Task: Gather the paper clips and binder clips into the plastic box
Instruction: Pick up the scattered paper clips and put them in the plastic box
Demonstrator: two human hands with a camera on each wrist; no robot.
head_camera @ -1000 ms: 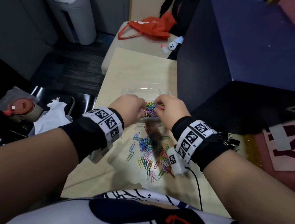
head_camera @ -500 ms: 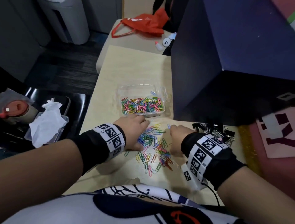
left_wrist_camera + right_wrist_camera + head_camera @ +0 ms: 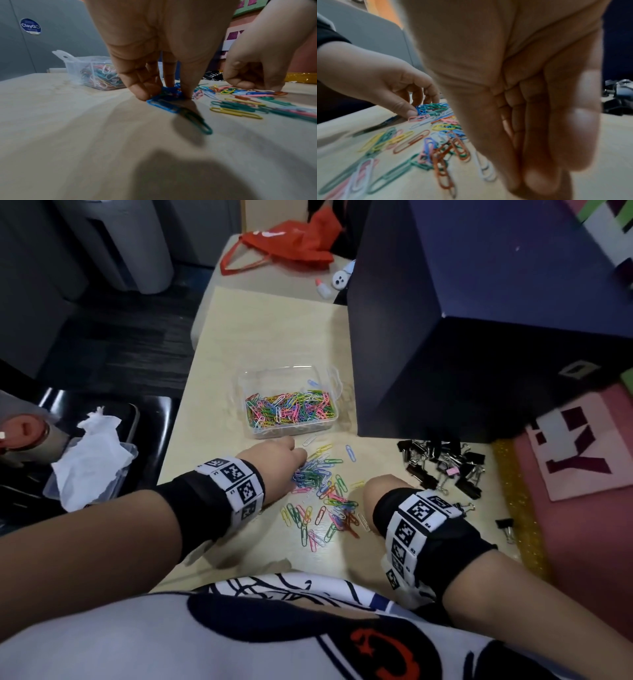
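A clear plastic box [image 3: 331, 424] on the light table holds many coloured paper clips [image 3: 291, 410]. More loose paper clips [image 3: 325, 498] lie scattered in front of it. Black binder clips [image 3: 445, 463] are heaped to the right. My left hand [image 3: 298, 462] is down on the pile's near-left part. In the left wrist view this left hand [image 3: 166, 93] pinches a bunch of blue paper clips [image 3: 164, 102] against the table. My right hand [image 3: 380, 491] rests at the pile's right edge with fingers [image 3: 530, 121] curled. No clip shows in it.
A large dark box [image 3: 479, 337] stands right behind the binder clips, close to the plastic box. One stray binder clip [image 3: 505, 525] lies near the table's right edge. A red bag [image 3: 291, 241] and small bottles lie at the far end. Crumpled tissue [image 3: 89, 460] sits on a chair at the left.
Both hands left the plastic box and came back down onto the loose pile. The left hand has closed its fingers on a bunch of clips.
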